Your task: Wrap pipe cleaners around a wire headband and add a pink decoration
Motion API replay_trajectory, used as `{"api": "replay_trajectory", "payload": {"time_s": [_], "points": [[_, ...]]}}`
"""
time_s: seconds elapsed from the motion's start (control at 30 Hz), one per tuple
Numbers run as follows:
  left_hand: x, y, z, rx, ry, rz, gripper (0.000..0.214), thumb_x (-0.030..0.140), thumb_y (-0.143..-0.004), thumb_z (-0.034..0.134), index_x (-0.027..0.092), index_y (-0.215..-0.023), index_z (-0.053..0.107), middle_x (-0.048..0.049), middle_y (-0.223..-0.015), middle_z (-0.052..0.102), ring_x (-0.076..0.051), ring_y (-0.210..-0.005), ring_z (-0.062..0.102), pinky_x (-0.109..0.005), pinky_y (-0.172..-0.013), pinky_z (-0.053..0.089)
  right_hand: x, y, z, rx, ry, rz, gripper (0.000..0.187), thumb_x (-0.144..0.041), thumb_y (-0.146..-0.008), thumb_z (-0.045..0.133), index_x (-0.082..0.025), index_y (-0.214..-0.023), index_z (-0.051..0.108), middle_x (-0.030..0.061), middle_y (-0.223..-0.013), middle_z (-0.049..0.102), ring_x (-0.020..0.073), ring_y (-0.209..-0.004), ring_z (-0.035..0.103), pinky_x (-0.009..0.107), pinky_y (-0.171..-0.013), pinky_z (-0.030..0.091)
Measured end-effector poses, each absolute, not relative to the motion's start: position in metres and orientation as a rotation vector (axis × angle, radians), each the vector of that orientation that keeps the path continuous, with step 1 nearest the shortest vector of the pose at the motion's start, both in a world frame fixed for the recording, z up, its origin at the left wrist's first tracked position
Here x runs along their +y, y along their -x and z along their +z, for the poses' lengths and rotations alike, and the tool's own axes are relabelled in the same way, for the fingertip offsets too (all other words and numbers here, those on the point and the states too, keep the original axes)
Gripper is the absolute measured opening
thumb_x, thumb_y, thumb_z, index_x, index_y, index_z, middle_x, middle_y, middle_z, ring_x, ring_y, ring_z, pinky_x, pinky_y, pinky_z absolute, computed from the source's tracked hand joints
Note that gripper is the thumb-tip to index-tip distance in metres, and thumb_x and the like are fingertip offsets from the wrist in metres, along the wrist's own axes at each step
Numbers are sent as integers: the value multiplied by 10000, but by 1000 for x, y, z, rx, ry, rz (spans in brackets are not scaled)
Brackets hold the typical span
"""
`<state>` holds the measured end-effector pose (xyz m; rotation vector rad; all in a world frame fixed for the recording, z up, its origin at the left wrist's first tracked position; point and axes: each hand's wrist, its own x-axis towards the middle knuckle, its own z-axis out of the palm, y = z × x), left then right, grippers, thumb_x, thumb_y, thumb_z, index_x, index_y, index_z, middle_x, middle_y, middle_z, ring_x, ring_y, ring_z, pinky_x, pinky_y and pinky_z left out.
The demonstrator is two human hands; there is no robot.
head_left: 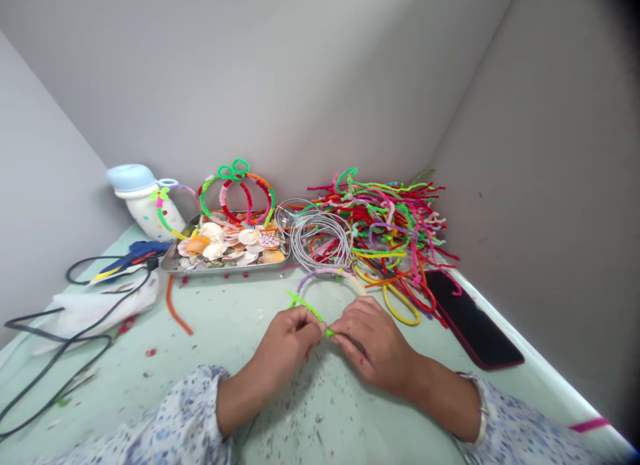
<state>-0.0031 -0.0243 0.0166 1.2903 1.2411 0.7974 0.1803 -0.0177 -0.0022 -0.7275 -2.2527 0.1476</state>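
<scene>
Pinching a bright green fuzzy strand [313, 310] between thumb and forefinger, the left hand [287, 338] works close beside the right hand [377, 342], whose fingertips also close on a bit of green over the table [220, 335]. The strand crosses the left side of a purple-and-pale hoop [320, 272] that arches just beyond both hands. Farther out lie a coil of grey wire [300, 250], a metal tray [225, 272] of shells [215, 250], a heap of coloured stems [390, 215] and, rightward, a dark phone [475, 322].
</scene>
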Motion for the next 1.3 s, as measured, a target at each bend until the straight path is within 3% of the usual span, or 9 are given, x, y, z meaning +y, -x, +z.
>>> {"api": "replay_trajectory", "payload": {"time_s": [0.13,0.23,0.37,0.63,1.3], "points": [[-29,2,21,1193,-1444,886,231,342,-839,536,168,-688,552,48,-567,471,-104,-519,425,-219,-509,340,-16,-181,-2,-2170,767,168,105,-178,-906,489,-174,-918,594,35,-734,597,182,-719,506,351,-714,385],[-36,2,22,1214,-1599,938,137,294,-862,538,173,-872,601,17,-703,566,-122,-609,497,-223,-564,388,-16,-182,-1,-2114,799,175,100,-179,-905,503,-178,-947,593,41,-760,606,188,-742,514,348,-709,388],[-43,3,19,1295,-1795,996,163,223,-876,533,202,-1034,568,1,-796,615,-124,-609,523,-225,-567,409,-17,-182,-1,-2098,807,186,88,-176,-906,515,-183,-951,590,38,-772,612,186,-743,517,347,-707,386],[-35,8,16,1143,-2148,1147,175,93,-898,499,208,-936,625,-34,-887,626,-145,-829,591,-239,-735,469,-16,-182,-4,-2127,789,212,100,-179,-907,515,-181,-964,597,37,-773,620,186,-743,519,350,-707,386],[-28,13,13,1127,-2291,1188,174,137,-915,521,187,-996,666,-53,-889,653,-142,-810,637,-229,-718,510,-16,-183,-1,-2171,783,205,138,-163,-904,468,-175,-949,598,45,-765,622,191,-732,513,359,-711,379]]}}
